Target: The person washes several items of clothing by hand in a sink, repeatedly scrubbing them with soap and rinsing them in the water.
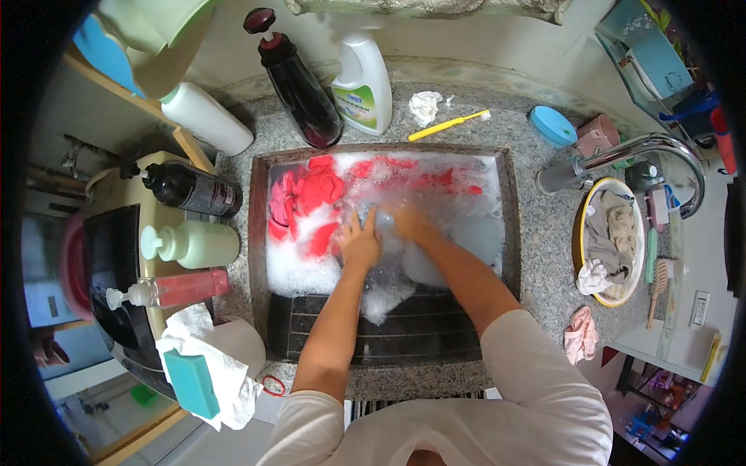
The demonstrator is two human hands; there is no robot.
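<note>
My hands are together over the foamy water of a stone-edged sink [510,225]. My left hand [360,242] has its fingers spread, resting at the edge of a pale bluish wet thing [383,221], perhaps cloth. Beside it my right hand [409,222] is smeared by motion, its fingers half hidden in suds. Red wet clothing [317,186] lies bunched to the left of my hands and stretches behind them under white foam. A pale greyish wet cloth [475,238] shows at the right. Nearest me slopes a black ribbed washboard surface [412,330].
A yellow toothbrush [449,125], a dark pump bottle [301,97] and a white detergent jug [364,85] line the back. Several bottles, including a green pump bottle [194,244], crowd the left. A curved faucet [561,175] and a basin of clothes [639,233] stand right.
</note>
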